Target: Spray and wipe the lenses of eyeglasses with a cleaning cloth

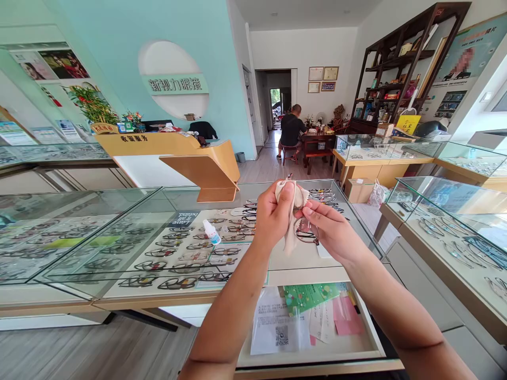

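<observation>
So way off left of the fingers, at the back, there's a leafy plant [93, 108] with red bits, then a wooden reception counter [170, 153] a little nearer to them. Below and left of the fingers, a glass display case [158, 302] has rows of eyeglass frames inside. A small white bottle [212, 232] with a blue-and-pink label is just left of the left hand [279, 206]. That hand is closed up tight, thumb pressing a pale cloth [291, 240] around part of the glasses [309, 231], and a loose end of cloth dangles under the fingers. Past the fingertips, way back, a person in a dark top [291, 129] sits facing away at a table. The glasses are between both hands, one lens hanging below the right fingertips. Straight below the fingers is a drawer [317, 360] with papers [279, 322] in it. The right hand [328, 227] has thumb and fingertips pinched on the frame, basically no gap. Well right of those fingers, another glass case [435, 268] holds more frames.
</observation>
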`<state>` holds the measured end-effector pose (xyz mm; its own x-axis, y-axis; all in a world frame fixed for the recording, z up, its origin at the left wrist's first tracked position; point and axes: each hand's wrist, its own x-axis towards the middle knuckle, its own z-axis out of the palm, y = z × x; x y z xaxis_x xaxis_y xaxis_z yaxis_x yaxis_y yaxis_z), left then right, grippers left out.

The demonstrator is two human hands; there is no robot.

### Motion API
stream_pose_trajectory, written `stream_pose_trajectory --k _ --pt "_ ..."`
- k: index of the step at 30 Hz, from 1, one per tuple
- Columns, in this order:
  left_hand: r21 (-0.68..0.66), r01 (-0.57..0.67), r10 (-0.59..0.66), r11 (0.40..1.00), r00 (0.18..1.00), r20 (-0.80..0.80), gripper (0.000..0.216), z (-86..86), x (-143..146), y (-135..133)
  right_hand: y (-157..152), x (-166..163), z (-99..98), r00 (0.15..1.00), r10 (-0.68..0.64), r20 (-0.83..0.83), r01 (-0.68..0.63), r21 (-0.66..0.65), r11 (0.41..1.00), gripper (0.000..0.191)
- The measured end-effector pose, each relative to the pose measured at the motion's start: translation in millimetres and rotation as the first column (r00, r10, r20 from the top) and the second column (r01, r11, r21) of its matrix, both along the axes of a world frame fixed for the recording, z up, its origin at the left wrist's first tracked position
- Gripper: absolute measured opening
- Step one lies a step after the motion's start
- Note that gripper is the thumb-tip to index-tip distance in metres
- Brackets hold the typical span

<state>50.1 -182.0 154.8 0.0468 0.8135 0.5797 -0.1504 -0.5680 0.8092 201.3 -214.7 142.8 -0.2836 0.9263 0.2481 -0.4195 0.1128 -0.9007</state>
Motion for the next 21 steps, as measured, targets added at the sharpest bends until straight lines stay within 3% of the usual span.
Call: stream_pose_trajectory --k 7,13,16,21 --pt "-0.097 0.318 -0.323 0.943 0.946 -0.035 0.052 7.9 -11 2 -1 11 12.2 0.995 -0.097 0.005 0.097 -0.017 0.995 0.039" --pt "-0.076 0.17 -0.166 0.982 0.985 0.052 0.041 5.0 3 -8 -4 -3 -5.9 0.996 -0.082 0.022 0.08 0.051 0.995 0.04" --pt "-0.072 0.076 -0.069 0.995 0.993 0.096 0.045 3.9 6 -10 -7 -7 -8.3 0.998 -0.046 0.032 0.044 0.062 0.997 0.039" --pt "-0.153 0.102 -0.087 0.983 0.991 0.099 0.058 1.4 -3 2 -6 -3 1.9 0.999 -0.043 -0.021 0.043 0.009 0.999 0.041"
